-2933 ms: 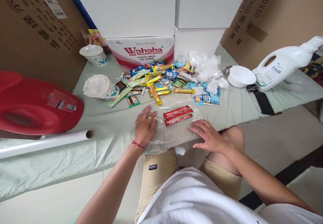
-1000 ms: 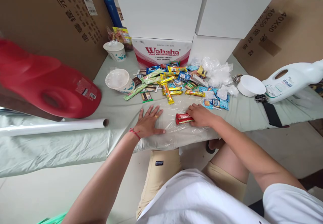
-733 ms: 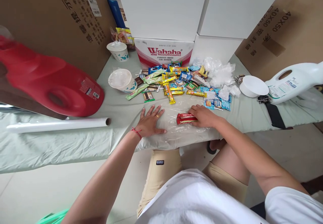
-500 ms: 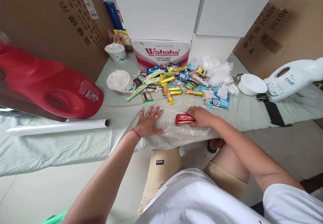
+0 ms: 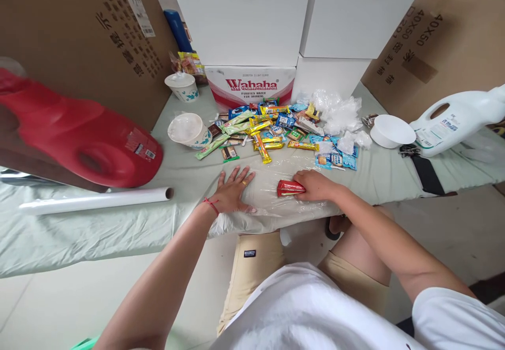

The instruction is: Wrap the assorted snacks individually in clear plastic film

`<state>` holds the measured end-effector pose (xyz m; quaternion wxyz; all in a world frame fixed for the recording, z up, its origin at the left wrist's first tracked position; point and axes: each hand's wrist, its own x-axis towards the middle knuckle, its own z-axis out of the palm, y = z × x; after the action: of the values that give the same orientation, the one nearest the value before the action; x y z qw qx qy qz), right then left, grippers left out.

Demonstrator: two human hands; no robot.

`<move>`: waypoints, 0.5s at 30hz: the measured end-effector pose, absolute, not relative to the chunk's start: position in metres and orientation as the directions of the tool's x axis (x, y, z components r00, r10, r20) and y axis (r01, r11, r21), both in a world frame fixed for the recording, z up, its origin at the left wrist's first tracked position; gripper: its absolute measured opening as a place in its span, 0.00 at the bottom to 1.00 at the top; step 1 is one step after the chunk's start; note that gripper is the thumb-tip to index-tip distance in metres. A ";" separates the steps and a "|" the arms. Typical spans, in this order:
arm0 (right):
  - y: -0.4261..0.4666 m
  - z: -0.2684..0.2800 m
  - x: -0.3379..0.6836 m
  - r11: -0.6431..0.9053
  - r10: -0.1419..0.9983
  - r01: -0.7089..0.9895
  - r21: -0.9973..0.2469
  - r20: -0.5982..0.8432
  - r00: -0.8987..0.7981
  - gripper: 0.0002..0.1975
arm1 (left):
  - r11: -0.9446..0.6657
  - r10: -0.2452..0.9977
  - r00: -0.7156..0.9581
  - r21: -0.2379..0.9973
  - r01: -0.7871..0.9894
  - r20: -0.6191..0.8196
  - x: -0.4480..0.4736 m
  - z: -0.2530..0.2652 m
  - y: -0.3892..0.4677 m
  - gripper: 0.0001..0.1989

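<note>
My right hand (image 5: 314, 185) is closed around red-wrapped snack bars (image 5: 289, 188); their exact number is hidden by my fingers. The bars rest on a sheet of clear plastic film (image 5: 268, 179) spread over the table's front part. My left hand (image 5: 233, 189) lies flat with fingers spread, its thumb at the film's left side. Beyond both hands is a pile of wrapped snacks, among them a yellow-wrapped bar (image 5: 262, 148), a green-wrapped stick (image 5: 213, 146) and light-blue packets (image 5: 335, 160).
Left stand a red jug (image 5: 98, 134), a white film roll (image 5: 98, 201) and two paper cups, the nearer cup (image 5: 201, 138) holding clear plastic. Crumpled plastic (image 5: 339, 113), a white bowl (image 5: 392, 131), a white bottle (image 5: 453, 121) and a black phone (image 5: 426, 176) lie right. Boxes (image 5: 252, 84) stand behind.
The red bars and my right hand have shifted very slightly right, with the bars tipped a little. My left hand stays flat in place. The whole view has moved slightly.
</note>
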<state>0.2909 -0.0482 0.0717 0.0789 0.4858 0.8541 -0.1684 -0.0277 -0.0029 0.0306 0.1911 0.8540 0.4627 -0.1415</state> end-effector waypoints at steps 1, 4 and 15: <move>-0.049 0.071 0.295 0.460 0.807 0.854 -0.243 -0.287 -0.517 0.14 | -0.498 0.735 0.532 0.197 0.845 -0.421 -0.028 0.031 -0.003 0.64; -0.052 0.073 0.309 0.384 0.841 0.847 -0.367 -0.240 -0.485 0.12 | -0.499 0.734 0.536 0.204 0.842 -0.418 -0.028 0.030 -0.003 0.65; -0.048 0.158 0.376 0.029 0.993 0.778 -0.628 -0.070 -0.094 0.21 | -0.482 0.732 0.521 0.208 0.851 -0.439 -0.026 0.037 -0.005 0.65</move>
<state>0.3765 -0.0483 0.1576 -0.2002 0.6426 0.6889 -0.2689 -0.0261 -0.0051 0.0373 0.2032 0.8481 0.4668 -0.1468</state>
